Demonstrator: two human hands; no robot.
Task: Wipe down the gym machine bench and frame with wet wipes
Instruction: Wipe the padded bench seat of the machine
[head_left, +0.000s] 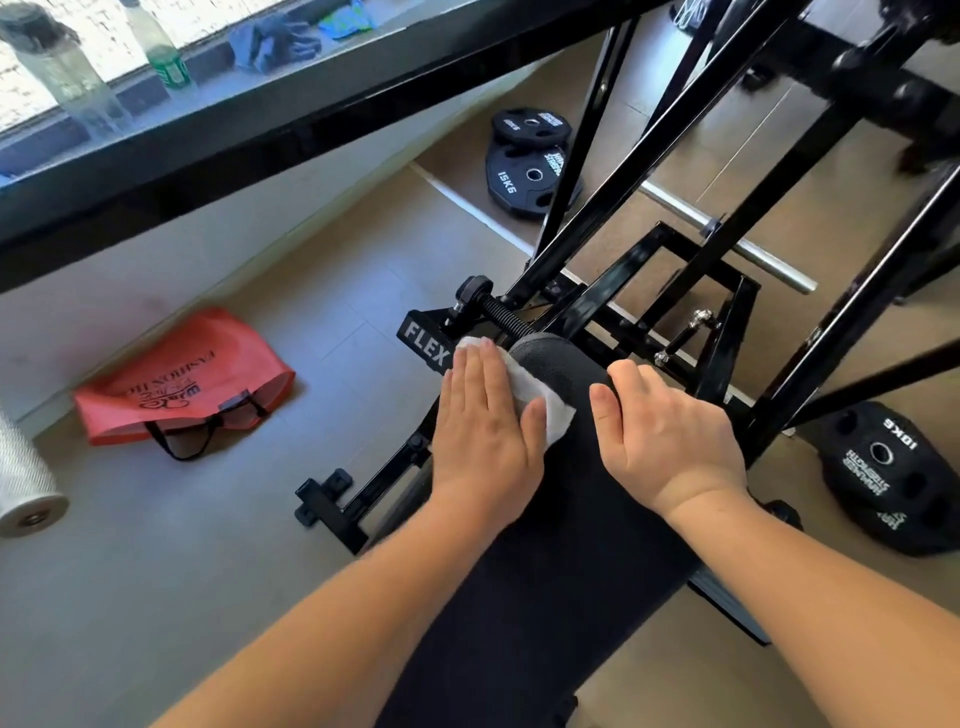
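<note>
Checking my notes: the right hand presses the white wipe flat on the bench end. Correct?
No: in the head view the left hand presses the white wipe flat on the bench end; the right hand holds no wipe.

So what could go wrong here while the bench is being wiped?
The left hand only presses flat on the wet wipe, so it may slide off the rounded end of the bench. The wipe lies close to the threaded rod and might snag. The weight plates beside the frame could trip someone stepping round.
</note>
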